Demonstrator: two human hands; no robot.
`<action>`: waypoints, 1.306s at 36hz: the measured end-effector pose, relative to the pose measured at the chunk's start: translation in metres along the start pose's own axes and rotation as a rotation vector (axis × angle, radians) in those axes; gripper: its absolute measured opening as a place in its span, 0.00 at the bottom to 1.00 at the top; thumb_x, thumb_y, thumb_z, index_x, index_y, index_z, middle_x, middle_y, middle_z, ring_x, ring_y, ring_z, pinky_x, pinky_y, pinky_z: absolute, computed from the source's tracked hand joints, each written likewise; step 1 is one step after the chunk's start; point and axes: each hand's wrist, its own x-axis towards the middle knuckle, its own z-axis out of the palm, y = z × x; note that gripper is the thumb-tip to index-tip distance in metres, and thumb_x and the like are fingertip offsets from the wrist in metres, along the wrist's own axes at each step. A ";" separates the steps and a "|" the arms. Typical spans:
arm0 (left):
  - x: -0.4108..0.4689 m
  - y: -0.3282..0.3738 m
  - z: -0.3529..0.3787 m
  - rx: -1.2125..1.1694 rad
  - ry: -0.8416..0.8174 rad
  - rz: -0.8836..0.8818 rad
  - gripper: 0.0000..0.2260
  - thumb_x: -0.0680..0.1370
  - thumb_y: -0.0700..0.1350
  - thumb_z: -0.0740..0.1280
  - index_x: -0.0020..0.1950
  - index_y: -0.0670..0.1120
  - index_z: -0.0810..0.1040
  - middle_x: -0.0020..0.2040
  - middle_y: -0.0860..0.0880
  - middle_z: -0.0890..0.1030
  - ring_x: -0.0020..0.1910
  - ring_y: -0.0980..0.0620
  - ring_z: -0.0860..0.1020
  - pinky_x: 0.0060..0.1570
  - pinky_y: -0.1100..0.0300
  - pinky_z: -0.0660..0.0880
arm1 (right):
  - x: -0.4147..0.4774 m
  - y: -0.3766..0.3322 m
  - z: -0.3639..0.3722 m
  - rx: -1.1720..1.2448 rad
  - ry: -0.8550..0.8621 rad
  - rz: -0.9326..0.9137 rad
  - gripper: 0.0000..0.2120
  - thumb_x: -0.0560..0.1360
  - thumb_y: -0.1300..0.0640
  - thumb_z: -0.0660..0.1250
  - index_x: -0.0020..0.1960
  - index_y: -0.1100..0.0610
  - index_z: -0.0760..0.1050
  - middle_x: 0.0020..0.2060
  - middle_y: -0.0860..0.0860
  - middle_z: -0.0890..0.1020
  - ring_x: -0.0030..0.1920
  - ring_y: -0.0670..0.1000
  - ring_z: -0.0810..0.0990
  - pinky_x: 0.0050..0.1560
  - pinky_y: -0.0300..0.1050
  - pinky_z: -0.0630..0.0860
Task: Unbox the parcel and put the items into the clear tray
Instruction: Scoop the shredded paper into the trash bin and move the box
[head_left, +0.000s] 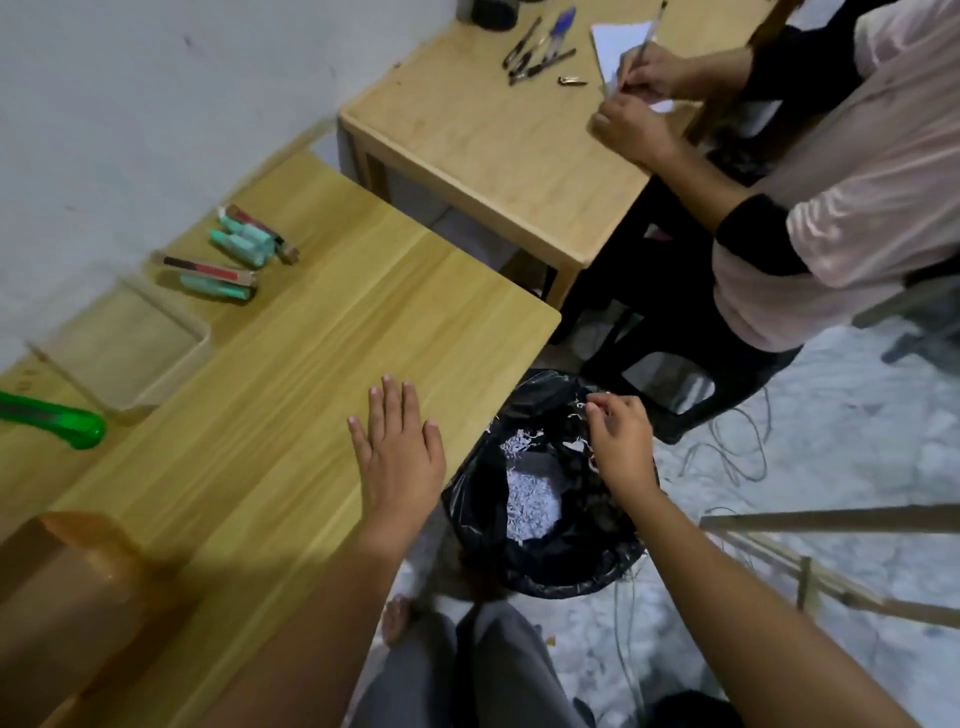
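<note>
My left hand (397, 449) lies flat and open on the wooden table (322, 364) near its right edge. Over the black bin bag (540, 514) beside the table, my right hand (618, 441) has its fingers pinched together, with thin white paper shreds clinging around them. Shredded paper fills the bag. The clear tray (130, 345) stands at the table's left with nothing visible inside it. Several teal and red-brown tubes and pens (234, 254) lie on the table beyond the tray. A brown cardboard box (67, 587) sits at the near left corner.
A green box cutter (57, 421) lies left of the tray. A second person (831, 171) sits at another wooden table (493, 130) at the back right, writing on paper, with pens beside them. A black stool, cables and wooden slats are on the floor to the right.
</note>
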 end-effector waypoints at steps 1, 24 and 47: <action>0.000 -0.001 0.000 0.005 -0.001 0.007 0.25 0.81 0.52 0.48 0.77 0.47 0.47 0.78 0.49 0.44 0.76 0.52 0.40 0.73 0.48 0.35 | -0.001 0.005 -0.001 0.003 -0.023 0.040 0.14 0.79 0.56 0.60 0.60 0.61 0.76 0.55 0.57 0.72 0.51 0.52 0.74 0.54 0.42 0.69; -0.031 -0.048 -0.119 -0.023 0.127 -0.057 0.25 0.81 0.53 0.51 0.75 0.44 0.54 0.76 0.47 0.57 0.75 0.50 0.53 0.74 0.52 0.53 | -0.024 -0.178 0.034 -0.082 -0.318 -0.448 0.16 0.78 0.55 0.61 0.65 0.57 0.71 0.62 0.53 0.76 0.63 0.52 0.73 0.64 0.48 0.70; -0.183 -0.218 -0.148 -0.734 0.640 -0.948 0.18 0.81 0.45 0.56 0.72 0.48 0.65 0.61 0.44 0.78 0.50 0.42 0.79 0.40 0.57 0.73 | -0.178 -0.262 0.195 -0.076 -0.974 -0.595 0.25 0.78 0.60 0.60 0.73 0.51 0.59 0.67 0.52 0.74 0.67 0.51 0.72 0.64 0.45 0.71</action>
